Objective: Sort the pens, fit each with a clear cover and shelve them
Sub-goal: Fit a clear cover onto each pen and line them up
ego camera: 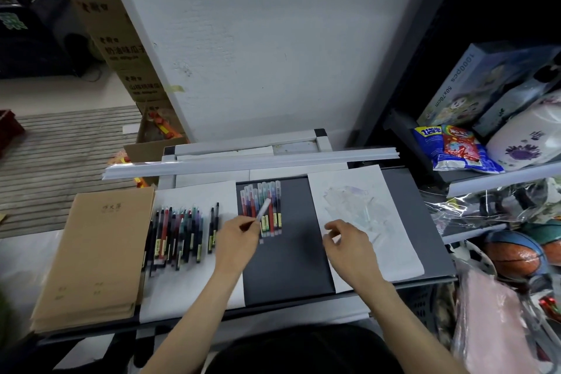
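My left hand (238,241) pinches one pen (264,208) over the pen row (277,200); whether my right hand (349,241) holds anything, I cannot tell.

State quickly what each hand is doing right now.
Left hand: pinches a pen.
Right hand: curled, by the clear covers; cannot tell whether it holds one.

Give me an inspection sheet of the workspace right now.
Surface: dark table; left sheet and right sheet of white paper on it.
Job's things: loose pens on left sheet; covered pens in a row at centre; clear covers on right sheet.
Clutter: brown notebooks at left; white rails at back.
Grips: left hand holds a pen; right hand curled by the covers, hold unclear.
Cables: nothing seen.
Surroundings: shelf with snacks and a ball at right; boxes behind left.
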### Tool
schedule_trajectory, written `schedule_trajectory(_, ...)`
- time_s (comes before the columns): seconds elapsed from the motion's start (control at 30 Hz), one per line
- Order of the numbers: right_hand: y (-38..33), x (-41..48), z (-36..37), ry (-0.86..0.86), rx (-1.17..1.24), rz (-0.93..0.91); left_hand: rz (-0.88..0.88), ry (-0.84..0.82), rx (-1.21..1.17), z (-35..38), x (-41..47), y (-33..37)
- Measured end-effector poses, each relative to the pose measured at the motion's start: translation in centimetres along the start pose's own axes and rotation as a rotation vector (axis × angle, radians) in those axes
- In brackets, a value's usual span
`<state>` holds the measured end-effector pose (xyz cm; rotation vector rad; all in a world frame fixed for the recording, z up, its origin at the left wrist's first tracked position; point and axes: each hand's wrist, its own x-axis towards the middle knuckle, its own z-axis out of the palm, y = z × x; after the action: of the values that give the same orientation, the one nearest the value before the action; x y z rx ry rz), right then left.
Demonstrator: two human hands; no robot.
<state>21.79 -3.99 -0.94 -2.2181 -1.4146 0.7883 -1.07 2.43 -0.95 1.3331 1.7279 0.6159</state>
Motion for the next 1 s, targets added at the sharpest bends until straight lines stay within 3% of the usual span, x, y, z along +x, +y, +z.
schedule_trajectory(0.1, 2.1, 0.1, -0.7, 0.109, -0.236, 0.0, -0.054, 0.105, 0.071, -1.3, 1.8, -1.3)
schedule_trajectory(0.3, 5.7, 0.6, -1.6, 0.196, -0.35, 0.071, -0.103, 0.157, 0.196, -2.0, 4.8, -2.7)
schedule_trajectory(0.63, 8.4, 1.6, -0.4, 0.214, -0.309, 0.043, -0.078, 0.085, 0.24, -0.9, 6.1, -2.4)
schedule_trajectory(1.0, 6.8, 1.1, 0.0, 0.16, -0.187, 0.043, 0.038, 0.062, 0.289, -0.2, 5.4, -1.1)
